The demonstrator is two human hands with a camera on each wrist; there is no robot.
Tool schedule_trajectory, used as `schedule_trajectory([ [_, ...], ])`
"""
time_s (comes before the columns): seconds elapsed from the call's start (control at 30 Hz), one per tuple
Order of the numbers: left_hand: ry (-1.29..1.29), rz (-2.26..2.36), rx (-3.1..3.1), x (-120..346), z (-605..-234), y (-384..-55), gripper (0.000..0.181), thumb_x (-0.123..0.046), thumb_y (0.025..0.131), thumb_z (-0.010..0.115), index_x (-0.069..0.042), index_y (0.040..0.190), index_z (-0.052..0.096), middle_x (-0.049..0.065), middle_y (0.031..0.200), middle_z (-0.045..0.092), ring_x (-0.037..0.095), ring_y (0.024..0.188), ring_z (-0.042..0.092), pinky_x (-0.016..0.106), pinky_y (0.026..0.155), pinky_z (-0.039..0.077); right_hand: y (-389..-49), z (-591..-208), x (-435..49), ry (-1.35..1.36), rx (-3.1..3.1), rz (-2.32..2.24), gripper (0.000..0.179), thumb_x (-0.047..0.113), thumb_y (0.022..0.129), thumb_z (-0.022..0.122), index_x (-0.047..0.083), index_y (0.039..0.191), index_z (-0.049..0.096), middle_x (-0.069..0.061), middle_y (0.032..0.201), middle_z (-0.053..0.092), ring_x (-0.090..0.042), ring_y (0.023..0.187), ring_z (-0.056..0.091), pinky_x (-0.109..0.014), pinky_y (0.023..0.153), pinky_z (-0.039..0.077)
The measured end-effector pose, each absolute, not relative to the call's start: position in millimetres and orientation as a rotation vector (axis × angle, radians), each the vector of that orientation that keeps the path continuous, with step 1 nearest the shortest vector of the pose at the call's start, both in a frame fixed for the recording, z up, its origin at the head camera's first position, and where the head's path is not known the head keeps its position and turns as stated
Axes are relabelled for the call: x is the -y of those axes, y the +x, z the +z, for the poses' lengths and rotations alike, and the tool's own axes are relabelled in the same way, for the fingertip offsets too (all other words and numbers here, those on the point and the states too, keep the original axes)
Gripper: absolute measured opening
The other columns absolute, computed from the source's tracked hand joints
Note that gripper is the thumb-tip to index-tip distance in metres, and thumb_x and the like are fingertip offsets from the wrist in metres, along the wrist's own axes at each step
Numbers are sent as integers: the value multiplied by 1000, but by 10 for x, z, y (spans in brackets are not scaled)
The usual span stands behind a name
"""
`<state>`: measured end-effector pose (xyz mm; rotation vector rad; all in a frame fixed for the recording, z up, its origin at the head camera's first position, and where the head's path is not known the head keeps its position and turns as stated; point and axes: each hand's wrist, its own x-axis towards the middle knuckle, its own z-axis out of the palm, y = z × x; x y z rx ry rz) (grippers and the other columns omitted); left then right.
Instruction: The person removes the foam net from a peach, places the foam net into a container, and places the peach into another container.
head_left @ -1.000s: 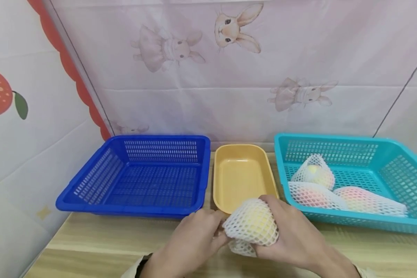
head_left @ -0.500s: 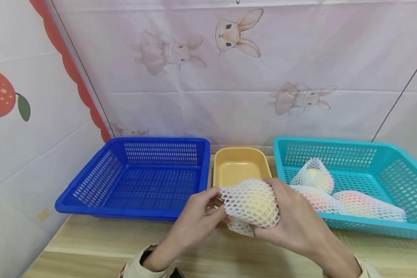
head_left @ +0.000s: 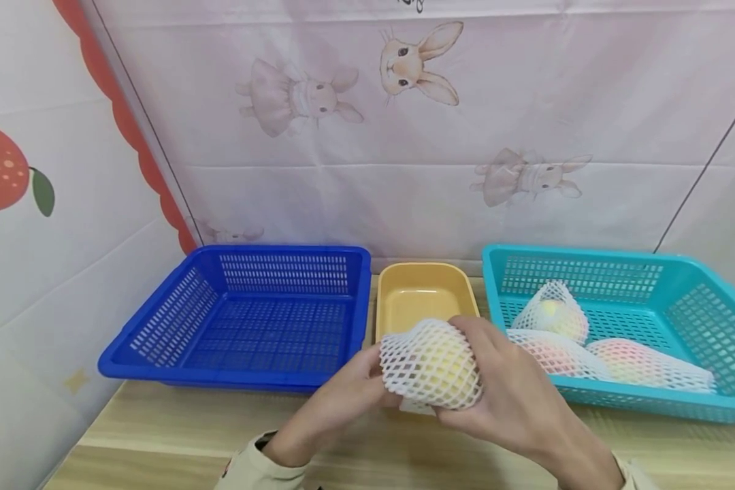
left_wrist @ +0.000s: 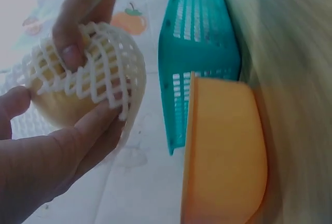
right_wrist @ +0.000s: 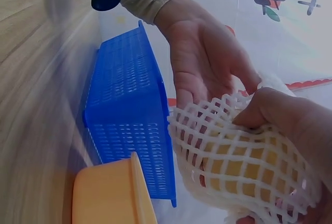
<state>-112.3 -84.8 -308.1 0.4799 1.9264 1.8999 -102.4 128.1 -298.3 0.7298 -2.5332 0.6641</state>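
Observation:
Both hands hold a round yellow fruit [left_wrist: 62,109] dressed in a white foam net sleeve [head_left: 407,361], raised in front of the yellow tray [head_left: 427,278]. My right hand [head_left: 511,391] grips it from the right, its thumb pressing on the mesh. On the other side, the fingers of my left hand [head_left: 343,398] reach under the open edge of the net, and the thumb touches the fruit. Bare fruit shows beyond that edge in the left wrist view. The fruit's exact kind is hidden by the mesh.
A teal basket [head_left: 594,252] on the right contains 3 fruits [head_left: 557,320] in foam nets, pink and yellow. To the left stands a blue basket [head_left: 282,250]. All three containers rest on a wooden table [head_left: 177,435] against a rabbit-print backdrop [head_left: 343,204].
Both hands have risen with the netted fruit, now overlapping the tray's near end. My left fingers have moved from the net's end to farther under its edge.

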Motion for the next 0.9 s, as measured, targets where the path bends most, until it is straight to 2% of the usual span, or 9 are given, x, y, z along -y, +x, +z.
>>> schedule_trajectory([
  [0.23, 469, 2039, -1674, 839, -3119, -1127, 49, -2, 88, 58, 8, 133, 40, 6, 108, 57, 12, 90, 56, 25, 77, 49, -1028, -3011, -1260, 778, 2491, 616, 96, 38, 48, 90, 12, 131, 47, 0, 114, 57, -11, 88, 57, -33, 68, 53],
  [0.57, 481, 2076, -1767, 842, -3134, -1152, 49, -4, 87, 58, 9, 132, 41, 5, 108, 57, 12, 88, 56, 24, 75, 48, -1047, -3005, -1267, 828, 2465, 569, 107, 35, 49, 93, 14, 140, 41, -6, 123, 56, -22, 101, 59, -40, 71, 54],
  [0.8, 532, 2109, -1795, 894, -3132, -1167, 50, -7, 88, 57, 11, 132, 41, 4, 107, 57, 9, 86, 54, 21, 72, 47, -1052, -2937, -1353, 883, 2528, 635, 115, 32, 54, 93, 19, 149, 30, -7, 135, 49, -26, 113, 56, -46, 84, 53],
  [0.9, 553, 2121, -1773, 927, -3119, -1181, 53, -9, 88, 58, 10, 133, 40, 5, 111, 56, 10, 90, 54, 22, 74, 48, -1055, -2871, -1425, 918, 2506, 701, 111, 26, 57, 93, 20, 149, 31, -4, 137, 48, -24, 116, 54, -46, 86, 52],
])
